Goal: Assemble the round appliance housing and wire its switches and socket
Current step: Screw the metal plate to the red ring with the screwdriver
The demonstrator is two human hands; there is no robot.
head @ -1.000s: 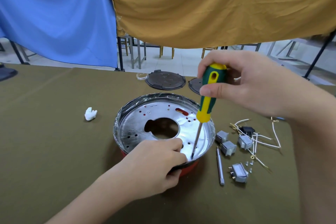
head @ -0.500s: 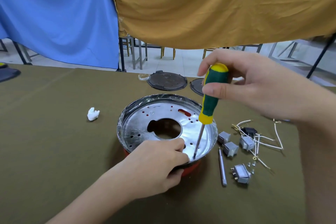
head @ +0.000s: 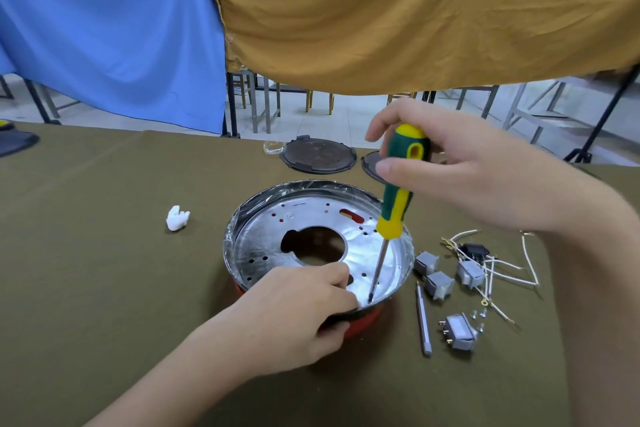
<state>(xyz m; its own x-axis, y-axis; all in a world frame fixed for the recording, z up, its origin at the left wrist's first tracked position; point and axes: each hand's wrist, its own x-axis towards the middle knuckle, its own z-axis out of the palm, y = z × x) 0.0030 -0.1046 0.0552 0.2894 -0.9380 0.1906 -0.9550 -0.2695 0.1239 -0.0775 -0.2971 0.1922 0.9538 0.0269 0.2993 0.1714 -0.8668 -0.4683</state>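
Observation:
The round housing (head: pixel 263 243), a shiny perforated metal pan with a central hole in a red shell, sits mid-table. My left hand (head: pixel 294 315) grips its near rim, thumb outside and fingers inside on the plate. My right hand (head: pixel 460 170) holds a green-and-yellow screwdriver (head: pixel 398 194) by the handle top; its tip stands on the plate near the front rim, right beside my left fingers. Grey switches (head: pixel 438 284) and a grey socket (head: pixel 460 333) lie to the right with white wires (head: pixel 509 274) and small screws (head: pixel 476 317).
A loose metal bit (head: pixel 423 322) lies right of the housing. Two dark round lids (head: pixel 318 154) sit at the table's far edge. A white crumpled scrap (head: pixel 177 217) lies left of the housing. Blue and mustard cloths hang behind the table.
The screwdriver has stayed upright on the same spot while my right fingers have shifted round its handle. My left hand has kept its grip on the rim.

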